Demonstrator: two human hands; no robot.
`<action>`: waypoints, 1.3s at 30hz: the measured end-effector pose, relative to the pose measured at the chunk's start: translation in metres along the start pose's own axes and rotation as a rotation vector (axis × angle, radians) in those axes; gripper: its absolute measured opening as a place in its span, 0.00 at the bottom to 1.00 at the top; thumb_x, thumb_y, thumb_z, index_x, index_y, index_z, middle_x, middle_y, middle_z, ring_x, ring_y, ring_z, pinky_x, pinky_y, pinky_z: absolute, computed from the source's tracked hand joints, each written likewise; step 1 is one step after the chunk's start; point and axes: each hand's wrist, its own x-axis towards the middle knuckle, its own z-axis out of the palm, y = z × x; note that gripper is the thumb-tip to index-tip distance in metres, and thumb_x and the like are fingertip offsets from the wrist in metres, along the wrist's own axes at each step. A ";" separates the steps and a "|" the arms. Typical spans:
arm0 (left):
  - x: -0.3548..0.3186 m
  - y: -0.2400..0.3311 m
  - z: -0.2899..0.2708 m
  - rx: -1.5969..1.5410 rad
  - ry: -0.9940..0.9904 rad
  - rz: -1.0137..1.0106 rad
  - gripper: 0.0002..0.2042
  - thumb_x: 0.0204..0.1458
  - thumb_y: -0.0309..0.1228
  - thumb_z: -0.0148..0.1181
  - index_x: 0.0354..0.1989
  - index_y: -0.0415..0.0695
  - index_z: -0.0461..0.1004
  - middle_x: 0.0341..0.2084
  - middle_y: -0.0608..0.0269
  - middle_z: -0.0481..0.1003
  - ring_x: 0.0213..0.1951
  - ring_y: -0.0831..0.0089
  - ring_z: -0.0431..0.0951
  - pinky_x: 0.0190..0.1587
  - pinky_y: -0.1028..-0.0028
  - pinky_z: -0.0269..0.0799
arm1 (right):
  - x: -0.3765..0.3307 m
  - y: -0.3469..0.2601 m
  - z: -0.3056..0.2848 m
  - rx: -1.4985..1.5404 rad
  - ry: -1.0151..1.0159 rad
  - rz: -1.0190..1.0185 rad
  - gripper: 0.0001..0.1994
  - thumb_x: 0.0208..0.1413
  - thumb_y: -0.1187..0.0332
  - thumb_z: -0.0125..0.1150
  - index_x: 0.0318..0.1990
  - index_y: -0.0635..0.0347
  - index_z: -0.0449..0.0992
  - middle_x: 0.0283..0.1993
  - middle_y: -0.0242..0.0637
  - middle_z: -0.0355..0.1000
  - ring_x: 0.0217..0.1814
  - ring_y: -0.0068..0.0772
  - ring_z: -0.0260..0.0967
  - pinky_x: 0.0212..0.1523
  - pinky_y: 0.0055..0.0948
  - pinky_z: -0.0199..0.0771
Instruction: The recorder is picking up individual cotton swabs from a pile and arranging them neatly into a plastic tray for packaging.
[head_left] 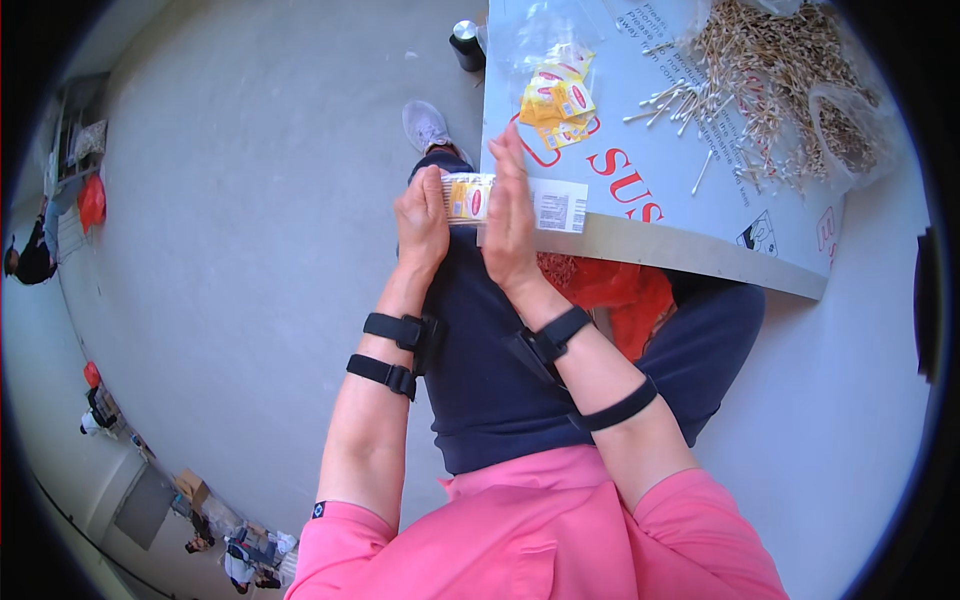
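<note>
My left hand (422,218) is closed around one end of a clear packet of cotton swabs (466,199) with a yellow and red label, held above my thigh at the table's near left corner. My right hand (512,215) stands edge-on with its fingers stretched out, its palm side against the packet's other end. Beyond that hand a white printed strip (560,205) sticks out over the table's edge; whether it belongs to the packet is hidden by the hand. Several yellow labels (560,98) lie in a pile on the table just past my right fingertips.
A big heap of loose cotton swabs (780,75) covers the far right of the grey-blue tabletop (560,180), with a clear plastic bag (845,130) beside it. Red bags (625,295) are under the near edge. A dark bottle (467,46) stands beyond the left edge. Other people are far left.
</note>
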 end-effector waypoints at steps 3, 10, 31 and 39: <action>0.001 0.004 -0.012 -0.007 -0.077 -0.045 0.22 0.71 0.44 0.40 0.40 0.38 0.75 0.28 0.59 0.76 0.32 0.73 0.74 0.39 0.70 0.71 | -0.010 -0.005 -0.035 -0.070 0.028 0.036 0.21 0.72 0.63 0.38 0.64 0.65 0.66 0.75 0.54 0.53 0.78 0.52 0.48 0.75 0.42 0.47; -0.010 0.001 -0.027 0.129 0.064 0.059 0.24 0.70 0.45 0.40 0.63 0.39 0.65 0.50 0.51 0.75 0.54 0.63 0.74 0.60 0.67 0.65 | -0.050 -0.013 -0.140 -0.465 0.082 0.104 0.13 0.65 0.72 0.52 0.55 0.63 0.72 0.58 0.47 0.71 0.57 0.46 0.72 0.54 0.37 0.73; -0.057 0.093 0.162 0.578 -0.252 0.770 0.20 0.53 0.28 0.61 0.56 0.47 0.72 0.58 0.64 0.69 0.62 0.63 0.65 0.66 0.61 0.58 | 0.075 0.039 -0.234 -0.615 0.188 0.126 0.07 0.53 0.70 0.65 0.38 0.57 0.74 0.36 0.41 0.69 0.42 0.48 0.72 0.39 0.43 0.73; -0.058 0.094 0.171 0.694 -0.154 0.731 0.28 0.51 0.32 0.65 0.63 0.50 0.65 0.66 0.61 0.61 0.70 0.57 0.56 0.73 0.49 0.44 | 0.072 0.051 -0.247 -0.712 -0.060 -0.034 0.16 0.52 0.63 0.67 0.47 0.57 0.75 0.50 0.43 0.70 0.52 0.48 0.70 0.50 0.43 0.72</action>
